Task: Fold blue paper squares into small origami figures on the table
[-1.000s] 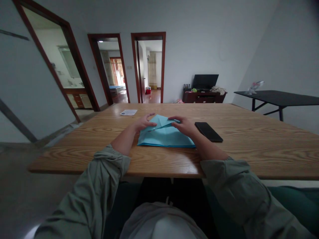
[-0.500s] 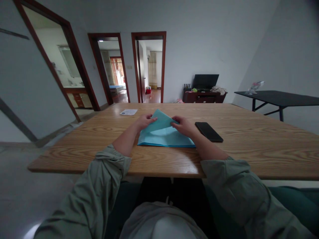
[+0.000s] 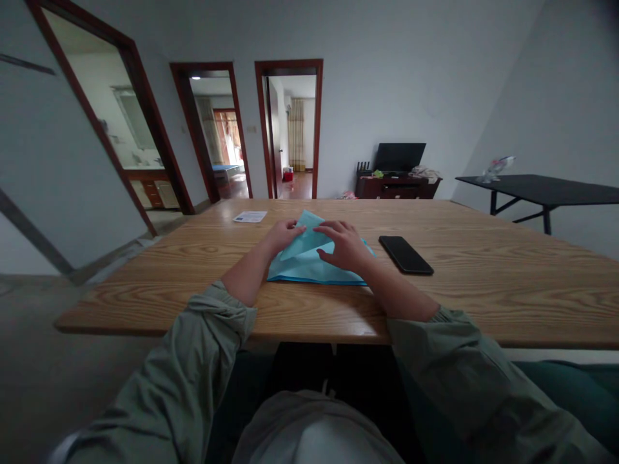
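A folded sheet of light blue paper (image 3: 305, 238) is held up at a slant by my left hand (image 3: 281, 236), thumb in front and fingers behind its left edge. Below it, more blue paper (image 3: 314, 269) lies flat on the wooden table, its darker blue edge towards me. My right hand (image 3: 345, 246) is over the right part of the paper, thumb and fingers spread apart, with nothing gripped between them. Its fingertips are close to the raised sheet; I cannot tell whether they touch it. The hand covers the right side of the flat paper.
A black phone (image 3: 405, 255) lies right of the paper on the wooden table (image 3: 483, 270). A white printed card (image 3: 250, 217) is at the far left. Beyond stand a black folding table (image 3: 546, 188) and a television (image 3: 400, 157) on a dark cabinet.
My right hand has let go of the raised sheet's right corner, moved left across the paper and spread its fingers. My left hand keeps its hold in nearly the same place.
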Tool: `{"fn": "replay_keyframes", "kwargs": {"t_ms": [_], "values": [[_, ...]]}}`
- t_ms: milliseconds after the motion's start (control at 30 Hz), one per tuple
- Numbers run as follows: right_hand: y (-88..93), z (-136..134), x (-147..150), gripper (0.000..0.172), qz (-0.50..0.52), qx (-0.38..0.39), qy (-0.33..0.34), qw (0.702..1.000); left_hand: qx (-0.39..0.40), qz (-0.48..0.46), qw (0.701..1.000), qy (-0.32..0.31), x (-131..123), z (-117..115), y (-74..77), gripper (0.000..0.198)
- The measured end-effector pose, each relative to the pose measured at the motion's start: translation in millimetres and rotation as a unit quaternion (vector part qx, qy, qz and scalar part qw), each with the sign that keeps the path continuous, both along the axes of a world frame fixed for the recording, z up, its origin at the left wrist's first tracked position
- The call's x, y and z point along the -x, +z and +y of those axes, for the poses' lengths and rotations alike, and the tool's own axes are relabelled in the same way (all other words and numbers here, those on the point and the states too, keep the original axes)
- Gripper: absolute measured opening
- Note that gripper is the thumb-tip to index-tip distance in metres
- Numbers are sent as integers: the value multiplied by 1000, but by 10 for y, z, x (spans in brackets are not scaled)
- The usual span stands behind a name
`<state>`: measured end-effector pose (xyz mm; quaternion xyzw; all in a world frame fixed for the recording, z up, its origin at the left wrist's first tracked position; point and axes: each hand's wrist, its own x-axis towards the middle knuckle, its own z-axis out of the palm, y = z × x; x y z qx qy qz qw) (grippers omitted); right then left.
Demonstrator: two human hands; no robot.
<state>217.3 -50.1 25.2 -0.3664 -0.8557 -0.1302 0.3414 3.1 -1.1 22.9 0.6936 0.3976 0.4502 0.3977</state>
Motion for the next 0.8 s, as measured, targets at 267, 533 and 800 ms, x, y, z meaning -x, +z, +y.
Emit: {"fn": "replay_keyframes", "kwargs": {"t_ms": [267,533,800], "values": [[-29,6,71,22,-97,47,2,994,22,-48,998,26,-60,8,-18,30],[-31,-14,64,12,-83,39,-3,996,109,-150,982,-43,-110,-80,34,33],[12,26,7,1,90,12,-77,993,-8,-68,995,-74,-150,-228,123,54]]}}
